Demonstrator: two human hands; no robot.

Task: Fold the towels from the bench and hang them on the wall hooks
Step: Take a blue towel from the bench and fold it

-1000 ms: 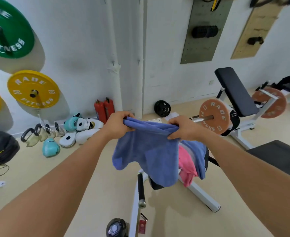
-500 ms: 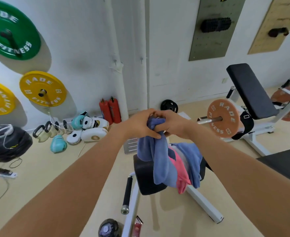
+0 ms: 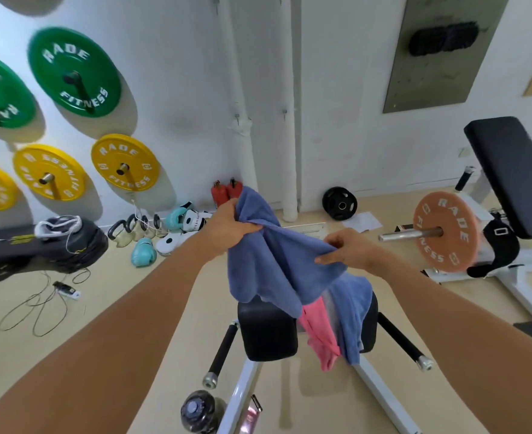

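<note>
A blue towel [image 3: 277,264] hangs in the air over the black padded bench [image 3: 268,333]. My left hand [image 3: 232,227] grips its bunched upper corner. My right hand [image 3: 349,250] pinches its edge lower and to the right, so the cloth stretches between them. On the bench below lie a pink towel [image 3: 319,336] and a second blue towel [image 3: 354,314], both drooping over the pad's right side. Small hooks [image 3: 236,118] stick out of the white wall beside the pipe.
Green and yellow weight plates [image 3: 123,162] hang on the left wall. Kettlebells, boxing gloves [image 3: 144,252], two red extinguishers [image 3: 224,191] and cables lie along the floor. An incline bench with an orange plate [image 3: 445,236] stands at the right. A dark bottle [image 3: 199,411] sits near my feet.
My hands were together on the bunched towel half a second ago; now they have drawn apart, the right lower, spreading the cloth. The view has turned left.
</note>
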